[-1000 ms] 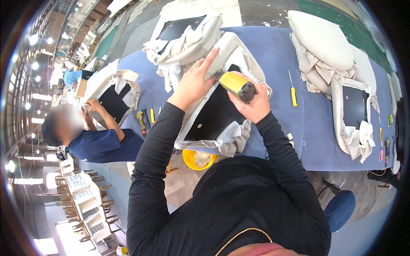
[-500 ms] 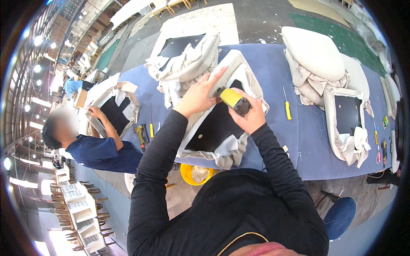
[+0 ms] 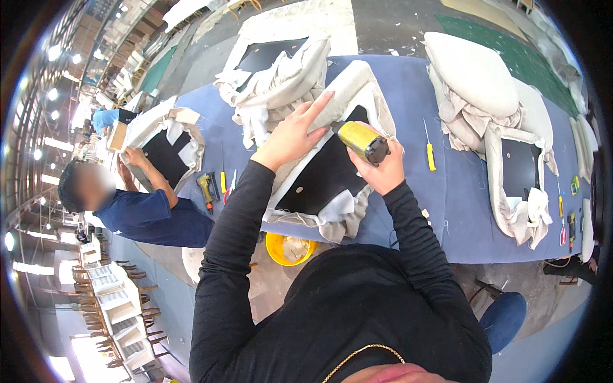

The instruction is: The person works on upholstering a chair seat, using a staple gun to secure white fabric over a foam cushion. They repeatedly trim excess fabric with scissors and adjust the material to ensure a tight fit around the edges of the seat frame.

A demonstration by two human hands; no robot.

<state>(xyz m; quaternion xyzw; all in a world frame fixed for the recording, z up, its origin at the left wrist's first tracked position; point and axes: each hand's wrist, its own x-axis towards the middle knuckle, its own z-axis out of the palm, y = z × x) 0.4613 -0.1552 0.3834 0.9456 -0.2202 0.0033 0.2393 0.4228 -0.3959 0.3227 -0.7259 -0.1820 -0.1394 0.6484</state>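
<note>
An upholstered seat point(image 3: 319, 186) lies underside up in front of me, its black panel framed by beige fabric and white lining. My left hand point(image 3: 292, 135) rests on the seat's left fabric edge, fingers stretched out and thumb apart. In my right hand point(image 3: 385, 167) is a yellow-and-black staple gun point(image 3: 359, 140), gripped with its nose pointing left toward that edge, close to my left thumb. Whether the nose touches the fabric I cannot tell. Loose white lining point(image 3: 337, 205) bunches at the seat's near end.
More seats point(image 3: 281, 80) are stacked behind, with others point(image 3: 472, 83) at the right. A yellow screwdriver point(image 3: 430, 156) lies right of my seat. At left a co-worker point(image 3: 143, 214) handles another seat point(image 3: 169, 153). A yellow bucket point(image 3: 274, 250) stands below the table edge; a blue stool point(image 3: 504, 319) is lower right.
The staple gun has shifted slightly right, away from my left hand. My left thumb now sticks out toward its nose. The co-worker's hands have moved on their seat.
</note>
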